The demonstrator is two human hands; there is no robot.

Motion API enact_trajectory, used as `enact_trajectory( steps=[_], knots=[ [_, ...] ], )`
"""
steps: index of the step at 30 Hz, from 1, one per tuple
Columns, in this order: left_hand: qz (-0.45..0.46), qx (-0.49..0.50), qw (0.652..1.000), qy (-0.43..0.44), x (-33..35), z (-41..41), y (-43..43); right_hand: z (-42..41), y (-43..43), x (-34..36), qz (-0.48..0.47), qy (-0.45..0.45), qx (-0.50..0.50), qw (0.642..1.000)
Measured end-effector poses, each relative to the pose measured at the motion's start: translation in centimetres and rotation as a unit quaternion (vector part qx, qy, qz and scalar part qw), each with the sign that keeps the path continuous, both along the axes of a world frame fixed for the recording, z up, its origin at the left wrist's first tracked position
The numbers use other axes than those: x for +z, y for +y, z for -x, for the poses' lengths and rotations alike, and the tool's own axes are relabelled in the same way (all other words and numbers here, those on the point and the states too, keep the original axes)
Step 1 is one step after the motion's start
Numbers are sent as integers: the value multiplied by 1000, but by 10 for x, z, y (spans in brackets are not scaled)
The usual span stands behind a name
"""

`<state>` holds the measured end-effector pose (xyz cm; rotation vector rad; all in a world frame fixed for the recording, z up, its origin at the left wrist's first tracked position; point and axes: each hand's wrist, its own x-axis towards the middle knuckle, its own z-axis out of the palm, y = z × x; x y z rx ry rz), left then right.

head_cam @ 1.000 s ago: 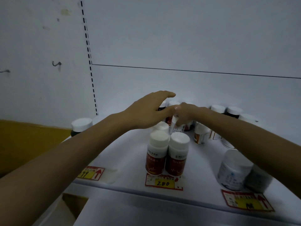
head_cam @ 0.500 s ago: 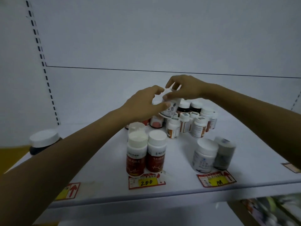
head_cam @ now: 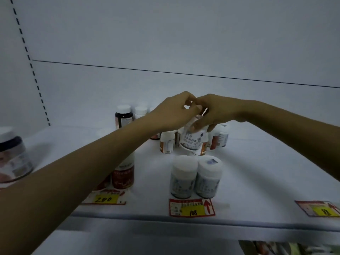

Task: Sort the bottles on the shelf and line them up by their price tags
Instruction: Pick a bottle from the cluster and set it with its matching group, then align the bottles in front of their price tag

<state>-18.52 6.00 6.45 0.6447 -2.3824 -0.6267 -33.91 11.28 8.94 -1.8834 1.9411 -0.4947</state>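
I now have the white bottle (head_cam: 192,141) lifted clear of the back cluster (head_cam: 219,138), where half a second ago it was barely tipped out of it. My right hand (head_cam: 213,115) pinches its cap from above; my left hand (head_cam: 174,115) curls in beside it, fingertips meeting at the top. It hangs tilted above the shelf (head_cam: 257,190), behind the matching pair (head_cam: 196,177) at the 108 tag (head_cam: 192,207), probably its row.

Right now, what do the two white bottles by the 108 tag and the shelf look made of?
Two white bottles: likely matte plastic, opaque pale walls, white screw caps, paper-looking labels.
Shelf: probably painted sheet metal, flat and smooth with a soft sheen; the dim light leaves it open.
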Motion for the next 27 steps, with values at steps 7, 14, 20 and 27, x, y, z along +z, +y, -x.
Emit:
enact_trajectory(
  steps=[7, 14, 20, 27],
  knots=[
    [-34, 91, 994, 41, -27, -1, 29, 3, -3, -29, -75, 4, 116, 990],
    [-107, 149, 979, 84, -58, -13, 55, -4, -6, -55, -81, 15, 186, 979],
    [-159, 177, 966, 105, -79, -10, 72, -1, 0, -60, -27, -17, 194, 980],
    [-144, 159, 973, 81, -91, -1, 74, 10, 10, -70, -21, -86, 165, 982]
  ],
)
